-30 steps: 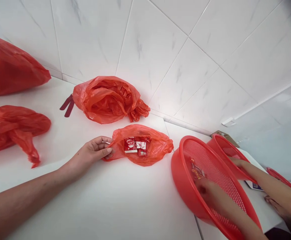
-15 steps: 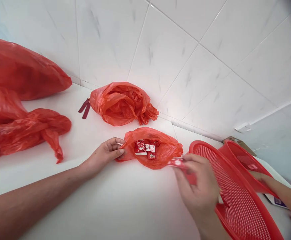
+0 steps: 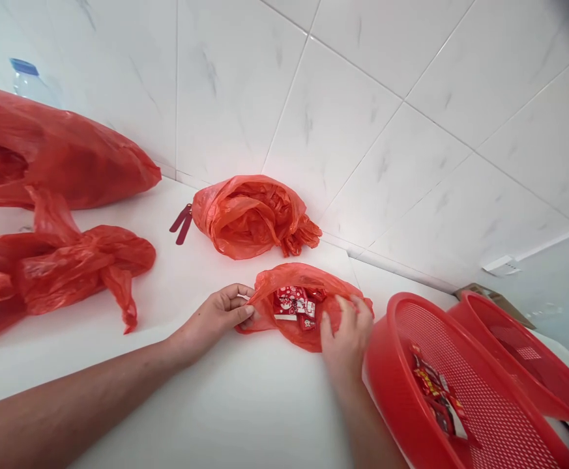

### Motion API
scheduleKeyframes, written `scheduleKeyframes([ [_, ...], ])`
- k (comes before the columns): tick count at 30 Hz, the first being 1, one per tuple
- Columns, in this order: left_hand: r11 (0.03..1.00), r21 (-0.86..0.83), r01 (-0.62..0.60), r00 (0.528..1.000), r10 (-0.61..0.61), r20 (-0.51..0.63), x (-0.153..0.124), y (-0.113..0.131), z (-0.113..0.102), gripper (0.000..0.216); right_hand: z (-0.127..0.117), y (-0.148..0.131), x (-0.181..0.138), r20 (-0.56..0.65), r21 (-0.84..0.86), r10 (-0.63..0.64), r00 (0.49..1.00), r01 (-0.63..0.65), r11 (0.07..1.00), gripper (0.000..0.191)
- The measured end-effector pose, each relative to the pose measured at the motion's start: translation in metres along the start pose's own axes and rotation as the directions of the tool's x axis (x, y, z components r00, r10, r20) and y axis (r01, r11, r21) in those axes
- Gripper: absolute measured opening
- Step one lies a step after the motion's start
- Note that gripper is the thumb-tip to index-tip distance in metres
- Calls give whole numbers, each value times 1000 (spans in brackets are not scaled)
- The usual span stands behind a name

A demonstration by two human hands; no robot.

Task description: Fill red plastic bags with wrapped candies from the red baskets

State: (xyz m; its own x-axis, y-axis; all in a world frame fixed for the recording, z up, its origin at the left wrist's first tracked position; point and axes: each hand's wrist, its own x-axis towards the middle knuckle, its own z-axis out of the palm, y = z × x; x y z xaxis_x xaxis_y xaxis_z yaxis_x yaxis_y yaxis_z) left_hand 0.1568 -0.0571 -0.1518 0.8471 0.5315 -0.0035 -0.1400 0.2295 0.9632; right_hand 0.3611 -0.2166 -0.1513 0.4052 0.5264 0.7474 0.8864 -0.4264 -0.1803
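Note:
A red plastic bag (image 3: pixel 308 271) lies on the white table with its mouth spread. Inside it are small red and white wrapped packets (image 3: pixel 294 305). My left hand (image 3: pixel 223 312) pinches the left edge of the bag's mouth between thumb and fingers. Over the right part of the opening is my right hand (image 3: pixel 345 335), its thumb and fingers apart and nothing visible in them. Its fingertips overlap the bag's inner wall; whether they touch it I cannot tell.
To the right stand a red mesh basket (image 3: pixel 404 326) holding wrapped packets (image 3: pixel 438 391) and a second red basket (image 3: pixel 470 306). Behind lies a bunched red bag (image 3: pixel 249 218) with dark red tags. Knotted red bags (image 3: pixel 79 260) and a large red bag (image 3: pixel 83 153) lie left, below a tiled wall (image 3: pixel 352 130).
My right hand has moved left over the bag's opening and let go of a red, white-dotted packet. Another person's arm at the far basket has gone from view. The camera view has shifted.

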Motion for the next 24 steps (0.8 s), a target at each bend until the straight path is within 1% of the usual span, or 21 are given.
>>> scheduleKeyframes([
  [2,1000,-4,8,1000,-8,-27,0,1,1,26,-5,9,1,-72,11,79,994,-79,997,47],
  [3,1000,-5,15,999,-15,-42,-1,2,1,25,-5,14,2,-78,42,131,988,-128,991,55],
  [4,1000,-3,22,998,-22,-58,-1,4,1,25,-4,19,3,-65,84,196,978,-190,978,61],
  [5,1000,2,28,997,-28,-76,-2,6,1,25,-2,23,4,-26,139,282,959,-276,951,68],
  [6,999,10,32,995,-31,-98,-2,9,1,26,1,28,4,31,195,379,925,-377,905,73],
  [8,999,29,16,986,-11,-164,-2,16,-1,29,6,38,4,154,289,551,820,-571,768,77],
  [9,999,38,-1,980,8,-201,-1,21,-2,31,8,42,4,207,326,606,768,-638,697,76],
  [10,999,46,-18,972,28,-235,0,26,-2,33,9,46,4,243,358,636,732,-677,643,72],
  [11,998,55,-32,965,45,-258,2,32,-2,35,9,48,4,263,388,646,716,-692,609,65],
  [13,996,82,-46,960,66,-271,6,45,1,37,4,47,5,280,449,640,716,-686,572,47],
  [15,990,131,-52,969,81,-235,11,61,8,39,-4,40,8,277,506,635,722,-671,542,33],
  [16,984,166,-69,974,102,-203,13,70,14,40,-9,35,10,266,531,637,724,-662,530,29],
  [18,955,256,-146,975,184,-128,17,88,27,44,-21,22,14,241,581,645,725,-640,503,28],
  [20,896,359,-262,951,303,-61,19,105,40,46,-34,7,19,242,621,624,743,-613,488,27],
  [21,856,407,-317,931,363,-37,19,113,47,46,-40,-1,21,251,635,598,762,-595,492,26],
  [23,779,485,-398,888,460,-10,18,126,57,47,-52,-14,28,266,647,525,808,-554,525,24],
  [24,745,519,-419,870,493,-6,18,131,62,47,-57,-19,31,269,646,490,829,-532,547,23],
])
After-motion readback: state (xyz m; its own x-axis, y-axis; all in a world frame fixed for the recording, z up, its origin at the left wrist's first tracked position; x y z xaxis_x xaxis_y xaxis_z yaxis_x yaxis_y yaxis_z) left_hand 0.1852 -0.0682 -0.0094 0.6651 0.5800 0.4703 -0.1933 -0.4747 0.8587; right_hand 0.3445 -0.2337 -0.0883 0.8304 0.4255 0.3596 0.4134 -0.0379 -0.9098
